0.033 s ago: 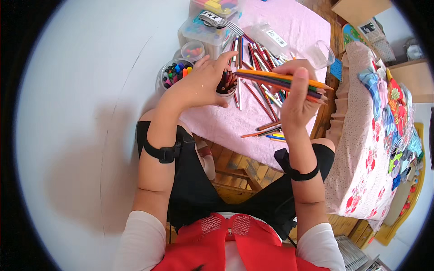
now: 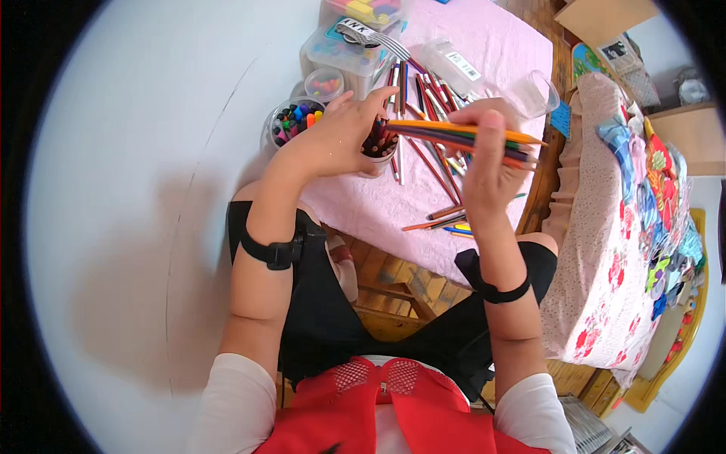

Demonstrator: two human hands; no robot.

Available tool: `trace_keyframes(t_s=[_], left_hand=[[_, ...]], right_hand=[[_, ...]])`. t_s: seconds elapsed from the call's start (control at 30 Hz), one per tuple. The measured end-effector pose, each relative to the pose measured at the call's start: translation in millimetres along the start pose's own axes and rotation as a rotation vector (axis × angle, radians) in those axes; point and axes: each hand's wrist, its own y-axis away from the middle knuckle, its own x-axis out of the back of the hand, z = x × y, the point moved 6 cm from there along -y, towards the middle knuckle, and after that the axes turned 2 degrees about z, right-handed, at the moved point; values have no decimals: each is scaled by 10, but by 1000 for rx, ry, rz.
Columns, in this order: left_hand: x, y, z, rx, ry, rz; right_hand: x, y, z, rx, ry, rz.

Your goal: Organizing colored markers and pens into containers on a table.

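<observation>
My right hand is closed round a bunch of coloured pencils, orange, green, purple and brown among them. The bunch lies nearly level, its sharpened points to the right and its other ends close to a pencil cup. Several dark reddish pencils stand inside that cup. My left hand curves round the cup's left side, thumb near and forefinger far, hiding much of it. Just left of this hand sits a round tub of markers. Loose pencils are strewn over the pink cloth behind and below the bunch.
A small round container and stacked clear boxes stand along the wall side. Farther back lie a clear plastic case and a clear cup on the pink-covered table. A bed with clothes is at right.
My right hand has shifted slightly left with the pencils, bringing their ends nearer the cup. My left hand stays at the cup.
</observation>
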Motion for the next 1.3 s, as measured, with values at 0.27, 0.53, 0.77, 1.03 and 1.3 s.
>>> trace_keyframes(t_s=[0.27,0.53,0.77,1.03,1.3], left_hand=[[-63,-8,-114,-73,-30,8],[39,29,-142,42,-90,-59],[57,36,-42,-50,-138,-19],[-21,-48,128,-106,-74,11],[-39,-91,35,-81,-71,11]], right_hand=[[-520,83,592,-92,485,-295],[-14,102,894,-201,472,-107],[-32,87,1633,-89,760,-418],[-524,-279,2225,88,1011,-384],[-578,-390,2665,91,1221,-339]])
